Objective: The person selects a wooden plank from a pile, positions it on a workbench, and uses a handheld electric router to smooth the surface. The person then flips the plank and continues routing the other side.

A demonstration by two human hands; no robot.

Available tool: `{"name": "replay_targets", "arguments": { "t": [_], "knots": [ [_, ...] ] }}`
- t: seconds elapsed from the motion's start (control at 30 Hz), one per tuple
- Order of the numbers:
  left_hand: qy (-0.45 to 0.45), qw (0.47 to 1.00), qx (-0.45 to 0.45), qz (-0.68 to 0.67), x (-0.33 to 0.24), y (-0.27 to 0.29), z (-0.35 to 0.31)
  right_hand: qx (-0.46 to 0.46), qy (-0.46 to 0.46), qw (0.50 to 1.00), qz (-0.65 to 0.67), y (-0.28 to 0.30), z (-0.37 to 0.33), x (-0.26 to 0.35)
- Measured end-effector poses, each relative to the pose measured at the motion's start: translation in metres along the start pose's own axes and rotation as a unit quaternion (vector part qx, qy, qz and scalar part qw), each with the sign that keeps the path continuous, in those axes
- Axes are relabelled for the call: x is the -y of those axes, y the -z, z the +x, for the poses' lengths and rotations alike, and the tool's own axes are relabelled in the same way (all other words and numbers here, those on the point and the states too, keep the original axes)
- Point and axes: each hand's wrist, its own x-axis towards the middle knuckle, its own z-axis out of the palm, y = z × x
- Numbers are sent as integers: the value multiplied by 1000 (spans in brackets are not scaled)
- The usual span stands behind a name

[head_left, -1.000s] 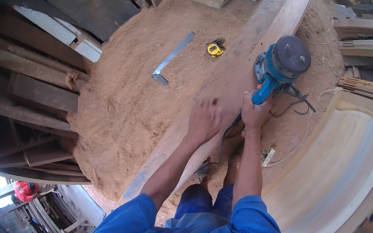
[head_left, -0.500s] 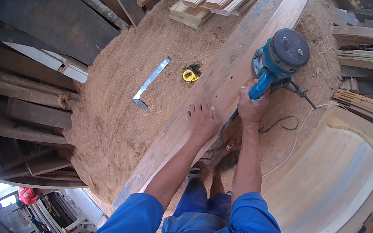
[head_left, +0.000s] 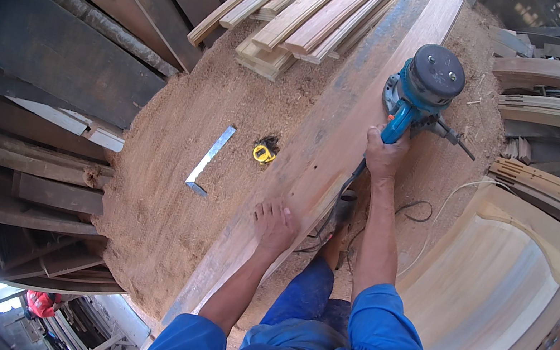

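Observation:
A teal router (head_left: pixel 431 74) with a round dark top stands on the right edge of a long wooden plank (head_left: pixel 330 132) that slants away from me. Fingers of my right hand (head_left: pixel 385 156) are wrapped round its handle, with the arm stretched far forward. A dark power cord (head_left: pixel 347 189) trails back from the handle. Lower down the plank, my left hand (head_left: pixel 276 226) lies flat on the wood, fingers extended and holding nothing. What lies beneath the router is hidden by its body.
Left of the plank, a yellow tape measure (head_left: pixel 263 154) and a metal square (head_left: pixel 211 157) lie on sawdust. Stacked wood strips (head_left: pixel 311 17) sit beyond. A curved wooden panel (head_left: pixel 495 287) leans at the right, and dark boards (head_left: pixel 69 35) line the left. A red-clad person (head_left: pixel 42 304) shows lower left.
The router and my right hand have advanced along the plank, away from me. My view has shifted forward with a step of my leg. My left hand stays on about the same stretch of wood.

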Motion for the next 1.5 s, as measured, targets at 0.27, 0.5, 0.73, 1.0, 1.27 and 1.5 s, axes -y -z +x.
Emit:
{"name": "replay_targets", "arguments": {
  "t": [0.27, 0.5, 0.73, 1.0, 1.27, 1.5],
  "knots": [
    [-11, 999, 37, 4, 15, -4, -10, -5, -29, 1000, 2, 8, 90, -9],
    [-39, 996, 82, 17, 1, -2, 18, -15, -27, 999, -8, 12, 148, -13],
    [-162, 975, -31, -151, -195, -24, 270, -7, -38, 999, -21, 22, 209, -20],
    [30, 974, 129, -185, -367, -66, 462, -27, -49, 998, -24, 25, 278, -16],
    [37, 993, -29, -105, -380, -93, 452, -2, -41, 999, -15, 29, 364, -14],
    [51, 996, -13, -77, -382, -89, 449, 1, -66, 997, -28, 36, 433, -29]
  ]
}}
